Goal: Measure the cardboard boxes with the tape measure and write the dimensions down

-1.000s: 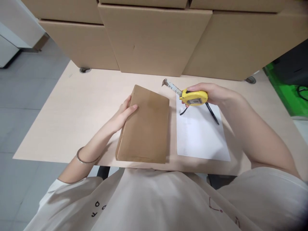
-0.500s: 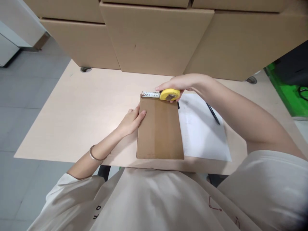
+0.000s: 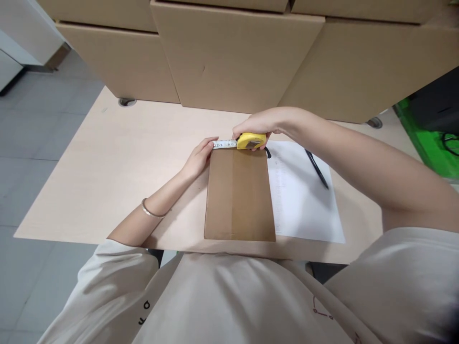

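A yellow tape measure [image 3: 247, 137] lies along the far edge of a flat brown cardboard box [image 3: 239, 196], its white blade pulled out a short way to the left. My right hand [image 3: 263, 120] is closed around the tape's case from above. At the box's far left corner, my left hand [image 3: 198, 161] has its fingers on the end of the blade, covering the tip. Clear packing tape runs down the middle of the box's top.
Large cardboard boxes [image 3: 236, 57] stand stacked along the back of the table [image 3: 93, 181]. Right of the small box lies a white printed sheet [image 3: 303, 210], partly under it, with a black pen [image 3: 316, 168] on top. A black strap [image 3: 268, 152] pokes out beside the box.
My left hand has moved from the box's left side up to the blade's end. My right hand and the tape measure stay at the far edge, shifted slightly left.
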Demonstrator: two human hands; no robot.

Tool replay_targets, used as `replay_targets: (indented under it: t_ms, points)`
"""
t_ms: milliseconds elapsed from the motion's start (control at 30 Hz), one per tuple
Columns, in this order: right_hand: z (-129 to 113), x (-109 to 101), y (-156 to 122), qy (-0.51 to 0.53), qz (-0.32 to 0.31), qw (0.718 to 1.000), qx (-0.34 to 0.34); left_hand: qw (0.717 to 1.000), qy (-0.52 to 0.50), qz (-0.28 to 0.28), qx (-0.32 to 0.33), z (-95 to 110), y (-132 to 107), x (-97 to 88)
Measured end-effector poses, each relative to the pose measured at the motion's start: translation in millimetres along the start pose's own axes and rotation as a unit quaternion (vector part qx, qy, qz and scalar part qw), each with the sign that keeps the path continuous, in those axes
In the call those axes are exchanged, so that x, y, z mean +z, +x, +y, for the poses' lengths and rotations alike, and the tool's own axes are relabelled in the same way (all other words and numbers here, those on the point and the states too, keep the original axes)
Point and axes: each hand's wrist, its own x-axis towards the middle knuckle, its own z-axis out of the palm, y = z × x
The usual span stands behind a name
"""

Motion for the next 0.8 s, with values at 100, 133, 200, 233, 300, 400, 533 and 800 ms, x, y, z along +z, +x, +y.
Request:
replay_targets:
  t_ms: [100,133,200,233,300,400,533,800]
  points:
    - [1,1,0,0.002,0.018,1.000,-0.002,0.999,-0.035,-0.010,0.000,-2,4,1.5]
    - [1,1,1,0.001,0.019,1.000,-0.004,0.999,-0.039,-0.015,0.000,-3,4,1.0]
    - [2,1,3,-0.002,0.012,1.000,-0.007,0.999,-0.041,-0.023,-0.001,-6,5,-0.6]
    - [1,1,4,-0.004,0.008,1.000,-0.007,0.999,-0.038,-0.027,-0.002,-7,5,-1.4]
    - [1,1,5,-0.002,0.007,1.000,-0.005,0.999,-0.033,-0.033,-0.003,-7,5,-2.4]
    - [0,3,3,0.001,0.022,1.000,0.004,0.999,-0.026,-0.038,-0.006,-6,5,-3.0]
    - [3,4,-5,0.006,0.023,1.000,-0.020,0.999,-0.022,-0.042,-0.011,-4,4,-4.0]
    - [67,-22,-15,0.048,0.000,0.999,-0.011,0.998,-0.041,-0.057,-0.001,-1,5,-5.2]
